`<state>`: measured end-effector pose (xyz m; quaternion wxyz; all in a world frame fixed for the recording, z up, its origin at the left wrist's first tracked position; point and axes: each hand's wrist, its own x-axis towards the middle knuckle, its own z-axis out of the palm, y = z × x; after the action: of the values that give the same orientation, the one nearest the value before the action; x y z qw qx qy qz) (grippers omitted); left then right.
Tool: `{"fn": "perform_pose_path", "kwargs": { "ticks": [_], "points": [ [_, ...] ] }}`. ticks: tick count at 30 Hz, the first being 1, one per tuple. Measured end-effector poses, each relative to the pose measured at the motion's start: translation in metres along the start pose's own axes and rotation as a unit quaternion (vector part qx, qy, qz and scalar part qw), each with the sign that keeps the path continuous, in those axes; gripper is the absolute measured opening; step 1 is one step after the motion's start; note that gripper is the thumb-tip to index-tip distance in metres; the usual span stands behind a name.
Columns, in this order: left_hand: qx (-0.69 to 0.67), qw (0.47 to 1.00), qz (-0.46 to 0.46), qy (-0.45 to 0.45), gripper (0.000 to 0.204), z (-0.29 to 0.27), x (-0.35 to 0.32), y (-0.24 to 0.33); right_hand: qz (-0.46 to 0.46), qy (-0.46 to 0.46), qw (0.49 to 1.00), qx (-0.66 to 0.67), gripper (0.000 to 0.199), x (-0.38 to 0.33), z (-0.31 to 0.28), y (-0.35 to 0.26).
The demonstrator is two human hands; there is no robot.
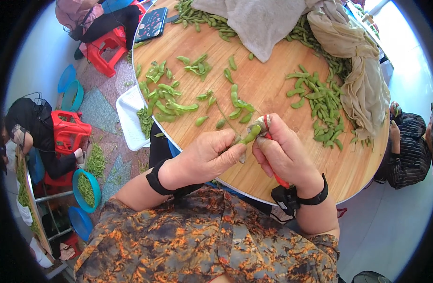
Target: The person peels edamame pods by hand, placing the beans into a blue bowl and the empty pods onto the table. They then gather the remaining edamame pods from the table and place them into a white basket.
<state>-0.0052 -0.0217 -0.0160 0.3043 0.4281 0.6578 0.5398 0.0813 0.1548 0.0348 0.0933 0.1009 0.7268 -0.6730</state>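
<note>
Pod-trimming is mid-way, by the look of the table: one green bean pod (250,135) is held just above the near edge of the round wooden table (273,94), between both hands. The left hand (208,155) pinches the pod's lower end between thumb and curled fingers, while the right hand (283,153) is closed around red-handled scissors (268,137), whose blades I cannot see clearly at the pod's upper end; a red handle loop also shows below that hand near the wrist. Whether this pod is already cut cannot be told. Just beyond the hands a few loose pods (237,106) lie scattered, and farther left a looser spread of pods (167,96) reaches toward the table's edge, where a white tray (127,118) below the rim holds a small heap of green pods. To the right a denser cluster of pods (322,106) lies beside a crumpled beige cloth (362,80), with a grey cloth (263,23) covering more pods at the far side. Judging from these heaps, much remains unhandled, and only a modest share sits in the tray. Off the table, a teal bowl (86,188) on the floor holds more green stuff, and other people sit on red stools (68,127) at the left and at the right edge.
</note>
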Motion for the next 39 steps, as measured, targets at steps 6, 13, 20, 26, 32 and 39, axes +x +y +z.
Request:
{"fn": "perform_pose_path", "kwargs": {
  "ticks": [6,13,20,26,32,39],
  "points": [
    [0.028,0.994,0.047,0.09,0.021,0.009,0.009,0.013,-0.075,0.017,0.997,0.001,0.017,0.001,0.002,0.008],
    [-0.277,0.947,-0.143,-0.081,0.024,-0.005,0.004,0.01,0.032,-0.059,0.994,0.081,0.013,-0.005,-0.005,-0.006],
    [-0.202,0.979,-0.003,0.011,0.028,0.017,0.006,0.004,0.003,-0.039,0.998,0.059,0.012,-0.003,-0.001,0.001],
    [-0.199,0.975,-0.063,-0.079,0.025,-0.004,0.004,0.008,0.031,-0.084,0.992,0.09,0.012,-0.006,-0.007,0.001],
    [0.0,0.997,0.066,-0.047,0.022,-0.004,0.003,0.006,0.023,-0.077,0.997,0.01,0.011,-0.002,-0.002,-0.002],
    [0.001,0.995,0.085,-0.057,0.023,-0.009,0.002,0.006,-0.015,-0.079,0.996,0.03,0.012,-0.002,-0.001,0.0]
  ]
}}
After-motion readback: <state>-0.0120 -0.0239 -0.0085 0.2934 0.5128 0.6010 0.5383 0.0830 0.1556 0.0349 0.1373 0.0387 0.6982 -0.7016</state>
